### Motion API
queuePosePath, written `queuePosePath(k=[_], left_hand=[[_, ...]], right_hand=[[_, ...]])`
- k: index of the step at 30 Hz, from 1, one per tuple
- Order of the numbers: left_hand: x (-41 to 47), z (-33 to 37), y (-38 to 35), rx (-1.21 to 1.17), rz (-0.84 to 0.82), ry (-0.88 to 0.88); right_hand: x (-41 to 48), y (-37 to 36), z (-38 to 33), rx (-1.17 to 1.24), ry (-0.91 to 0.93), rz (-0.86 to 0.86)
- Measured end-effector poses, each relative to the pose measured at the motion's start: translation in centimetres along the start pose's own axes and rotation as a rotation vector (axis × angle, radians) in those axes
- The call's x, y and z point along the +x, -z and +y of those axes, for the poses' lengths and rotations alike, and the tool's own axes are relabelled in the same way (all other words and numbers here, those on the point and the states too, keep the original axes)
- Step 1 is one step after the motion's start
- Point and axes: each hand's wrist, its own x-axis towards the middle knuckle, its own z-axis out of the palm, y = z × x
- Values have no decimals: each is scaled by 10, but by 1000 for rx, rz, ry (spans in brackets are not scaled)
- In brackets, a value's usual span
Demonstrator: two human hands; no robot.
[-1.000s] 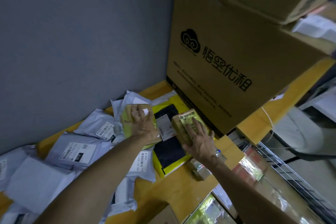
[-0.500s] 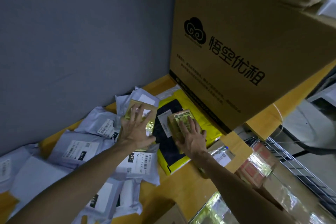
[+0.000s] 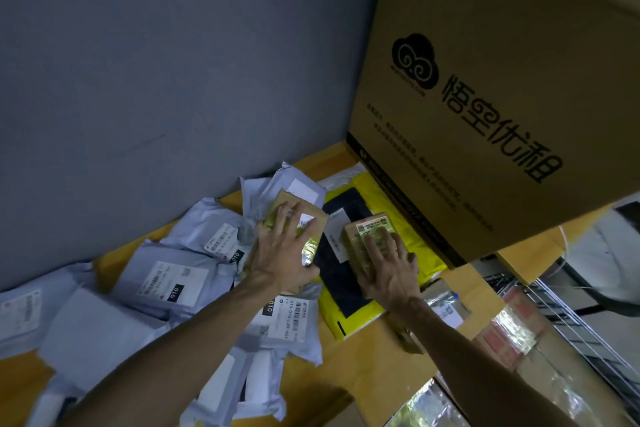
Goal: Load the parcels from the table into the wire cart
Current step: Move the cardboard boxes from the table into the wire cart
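Left hand: fingers spread wide and fairly straight, flat on top of a taped brown parcel. Can't tell whether the thumb hooks its near edge.

Right hand: same pose, fingers splayed over a small box with a yellowish label. It covers the box's near half. No clear curl round the sides.

Both palms face down, both forearms are bare. They come in from the bottom edge and converge toward the big carton.

Positions relative to the carton:
- Small box: just in front of its lower left corner, lying on a yellow-black mailer that runs up against the carton's base.
- Taped parcel: left of the carton, beyond the mailer, on a heap of grey mailers that spreads further left along the wall.
- Table: under the carton, all parcels on it.
- Wire cart: below the carton's right end, off the table edge, with taped boxes beside its rails.
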Motion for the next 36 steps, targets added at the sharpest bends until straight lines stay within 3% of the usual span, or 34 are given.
queuePosePath(k=[8, 15, 24, 36], left_hand=[[9, -4, 26, -63, 16, 3], [-17, 25, 91, -47, 117, 62], [-93, 110, 165, 64, 186, 6], [-120, 237, 212, 15, 221, -227]], right_hand=[[-13, 45, 14, 64, -36, 109], [-56, 91, 23, 115, -65, 229], [-176, 139, 68, 60, -28, 382], [-309, 162, 139, 26, -309, 477]])
